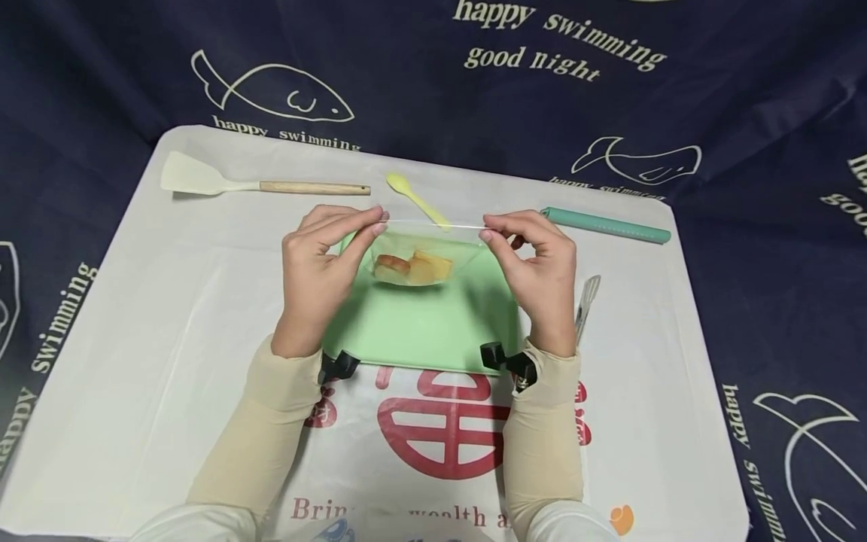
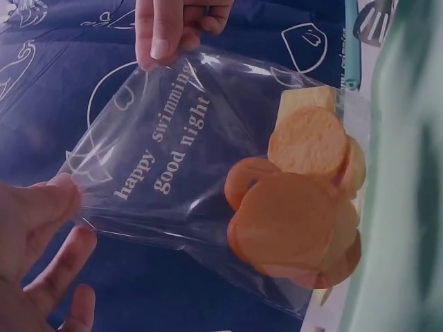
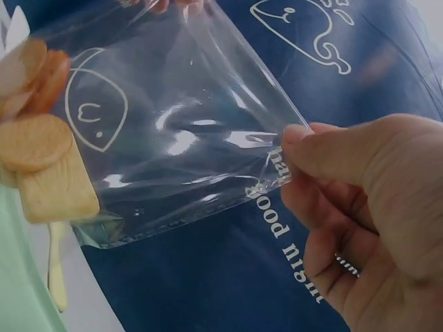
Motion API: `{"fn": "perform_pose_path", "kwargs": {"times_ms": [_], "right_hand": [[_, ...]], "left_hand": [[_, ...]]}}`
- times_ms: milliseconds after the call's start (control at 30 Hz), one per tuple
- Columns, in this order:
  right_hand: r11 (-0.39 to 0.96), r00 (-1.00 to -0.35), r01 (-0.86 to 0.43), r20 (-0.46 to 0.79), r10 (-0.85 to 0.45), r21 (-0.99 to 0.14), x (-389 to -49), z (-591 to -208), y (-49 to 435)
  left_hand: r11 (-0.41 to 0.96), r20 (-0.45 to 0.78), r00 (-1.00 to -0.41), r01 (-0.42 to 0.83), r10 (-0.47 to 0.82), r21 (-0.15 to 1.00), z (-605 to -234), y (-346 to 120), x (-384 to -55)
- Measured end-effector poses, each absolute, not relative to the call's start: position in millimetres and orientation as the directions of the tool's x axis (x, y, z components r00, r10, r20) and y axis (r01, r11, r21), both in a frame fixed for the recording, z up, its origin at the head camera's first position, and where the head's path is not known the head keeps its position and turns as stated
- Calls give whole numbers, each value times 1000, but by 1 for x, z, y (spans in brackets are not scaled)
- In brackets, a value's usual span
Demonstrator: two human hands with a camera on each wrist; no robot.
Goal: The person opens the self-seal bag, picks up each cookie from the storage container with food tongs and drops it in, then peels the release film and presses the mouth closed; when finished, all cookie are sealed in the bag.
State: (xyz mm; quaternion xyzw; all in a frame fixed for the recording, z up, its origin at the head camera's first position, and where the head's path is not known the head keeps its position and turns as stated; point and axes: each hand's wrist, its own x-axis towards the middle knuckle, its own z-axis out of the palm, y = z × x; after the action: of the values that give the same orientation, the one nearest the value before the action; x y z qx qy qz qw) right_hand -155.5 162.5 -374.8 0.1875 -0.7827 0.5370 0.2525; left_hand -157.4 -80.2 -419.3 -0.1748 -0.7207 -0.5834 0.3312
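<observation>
A clear plastic bag (image 2: 145, 152) hangs above the light green tray (image 1: 420, 331), its top edge stretched between both hands. My left hand (image 1: 318, 263) pinches one top corner between thumb and fingers. At the other corner, my right hand (image 1: 535, 263) pinches the film the same way. Several round orange-brown pieces like cookies or toy food (image 2: 284, 214) lie in the bottom of the bag. Pale yellow square pieces (image 3: 59, 183) lie among them. Both wrist views show the see-through film between the hands, with the pieces bunched at the far end from the fingers.
On the white table (image 1: 169, 301), a white spatula with a wooden handle (image 1: 264, 186) lies at the back left. A yellow spoon (image 1: 413, 197) lies behind the bag. To the right are a teal bar-shaped item (image 1: 609, 225) and a metal utensil (image 1: 587, 301), partly hidden by the right hand.
</observation>
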Motion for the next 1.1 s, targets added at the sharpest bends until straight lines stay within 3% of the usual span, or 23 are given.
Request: {"fn": "perform_pose_path", "kwargs": {"times_ms": [233,467,867,1100], "right_hand": [[410,-827,-518,562,-15,-751,-155,-375,164],[425,-865,-474,498,-61,-771,-156,-378,171],[321,-900,-415,435,-10,-852,-164,-386,176],[220,-880,-475,453,-147,-852,-166,-407,167]], "left_hand": [[356,723,-683,654,-103,668,-416,-79,-154],[367,709,-705,668,31,648,-415,-80,-154],[196,514,-855,493,-72,848,-390,-85,-138],[107,409,-907,399,-97,911,-379,-111,-126]]}}
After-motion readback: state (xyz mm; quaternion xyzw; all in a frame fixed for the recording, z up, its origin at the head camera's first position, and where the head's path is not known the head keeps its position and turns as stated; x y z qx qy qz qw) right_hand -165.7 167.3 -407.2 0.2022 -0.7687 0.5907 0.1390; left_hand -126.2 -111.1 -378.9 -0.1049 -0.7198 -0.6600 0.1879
